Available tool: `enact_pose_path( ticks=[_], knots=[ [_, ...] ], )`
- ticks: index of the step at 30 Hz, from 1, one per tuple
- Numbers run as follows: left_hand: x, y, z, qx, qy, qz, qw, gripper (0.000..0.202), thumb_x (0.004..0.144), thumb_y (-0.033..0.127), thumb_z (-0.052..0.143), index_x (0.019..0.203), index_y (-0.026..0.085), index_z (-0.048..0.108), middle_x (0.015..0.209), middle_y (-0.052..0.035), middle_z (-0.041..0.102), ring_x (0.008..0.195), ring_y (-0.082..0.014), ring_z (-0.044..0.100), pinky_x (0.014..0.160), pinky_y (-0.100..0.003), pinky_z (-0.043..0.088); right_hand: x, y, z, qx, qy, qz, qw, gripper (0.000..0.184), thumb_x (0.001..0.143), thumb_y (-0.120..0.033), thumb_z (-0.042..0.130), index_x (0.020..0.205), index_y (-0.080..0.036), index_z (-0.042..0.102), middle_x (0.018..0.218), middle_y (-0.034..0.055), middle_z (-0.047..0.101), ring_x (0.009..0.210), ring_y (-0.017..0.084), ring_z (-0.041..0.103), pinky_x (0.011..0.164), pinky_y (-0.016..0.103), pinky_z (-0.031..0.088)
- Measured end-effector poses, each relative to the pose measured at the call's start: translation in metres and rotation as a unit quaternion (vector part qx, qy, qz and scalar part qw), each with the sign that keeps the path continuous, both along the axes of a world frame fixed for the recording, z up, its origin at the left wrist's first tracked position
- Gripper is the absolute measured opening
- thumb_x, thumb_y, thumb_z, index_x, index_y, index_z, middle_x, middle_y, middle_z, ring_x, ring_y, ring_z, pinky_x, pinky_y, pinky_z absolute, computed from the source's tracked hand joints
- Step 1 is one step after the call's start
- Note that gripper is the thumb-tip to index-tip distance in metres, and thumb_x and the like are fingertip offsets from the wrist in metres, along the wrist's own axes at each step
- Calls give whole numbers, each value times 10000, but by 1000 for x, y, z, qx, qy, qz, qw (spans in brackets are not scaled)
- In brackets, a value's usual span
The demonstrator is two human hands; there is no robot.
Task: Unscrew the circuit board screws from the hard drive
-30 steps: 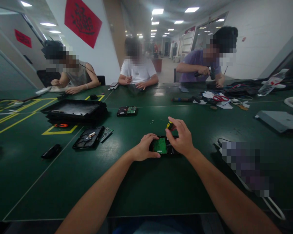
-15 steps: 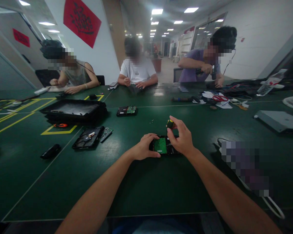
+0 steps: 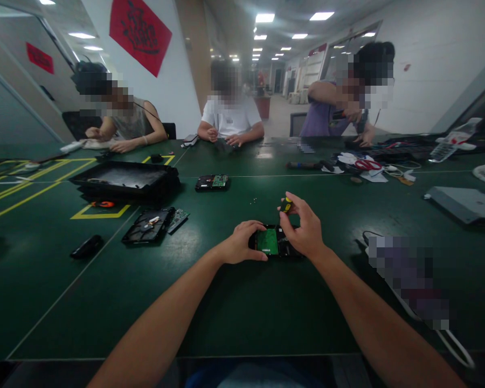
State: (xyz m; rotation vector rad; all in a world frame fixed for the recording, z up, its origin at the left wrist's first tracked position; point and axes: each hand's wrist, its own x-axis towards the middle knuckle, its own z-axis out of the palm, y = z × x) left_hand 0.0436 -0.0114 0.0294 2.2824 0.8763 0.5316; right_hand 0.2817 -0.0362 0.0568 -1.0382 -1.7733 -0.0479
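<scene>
We find the hard drive (image 3: 269, 242) flat on the worktop (image 3: 242, 307), our left hand (image 3: 241, 243) clasping its left end, fingers part-spread; our right hand's (image 3: 307, 229) fingers pinch a yellow-and-black screwdriver (image 3: 286, 204) above it.

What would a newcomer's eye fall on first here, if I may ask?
Probably the bright green board on the black device in front of the wearer: the left hand holds the device's left end, and the right hand pinches a yellow-and-black tool above its right part. Next, perhaps, the big red poster at upper left, then the black tray on the table's left side.
</scene>
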Motion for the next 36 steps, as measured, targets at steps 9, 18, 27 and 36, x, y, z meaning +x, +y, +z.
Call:
enact_pose_path(
  ticks=[9, 18, 27, 36],
  knots=[
    [0, 1, -5, 4, -8, -1, 1000, 836, 688, 539, 889, 1405, 277, 547, 1496, -124, 515, 1416, -381, 439, 1181, -577, 341, 0, 1, 1, 24, -14, -11, 1000, 541, 951, -280, 648, 1462, -304, 474, 1116, 69, 632, 846, 205, 666, 799, 428, 620],
    [0, 0, -4, 7, -13, 3, 1000, 825, 691, 525, 890, 1401, 275, 550, 1497, -127, 515, 1407, -381, 449, 1179, -573, 343, 0, 1, -3, 6, -4, -19, 1000, 567, 963, -295, 632, 1494, -314, 435, 1150, 77, 665, 876, 226, 681, 823, 452, 618],
    [0, 0, -5, 9, -14, 3, 1000, 817, 699, 516, 886, 1400, 274, 542, 1487, -130, 516, 1400, -373, 455, 1179, -574, 343, 0, 0, 1, 5, -15, -3, 1000, 572, 981, -240, 570, 1522, -315, 402, 1222, 89, 629, 960, 231, 661, 874, 456, 603],
    [0, 1, -4, 4, -7, 1, 1000, 821, 702, 533, 881, 1402, 270, 544, 1495, -134, 507, 1409, -374, 445, 1185, -578, 340, -1, 0, 0, 6, -10, -7, 1000, 553, 981, -263, 586, 1506, -321, 424, 1226, 87, 629, 910, 217, 671, 851, 446, 612]
  ],
)
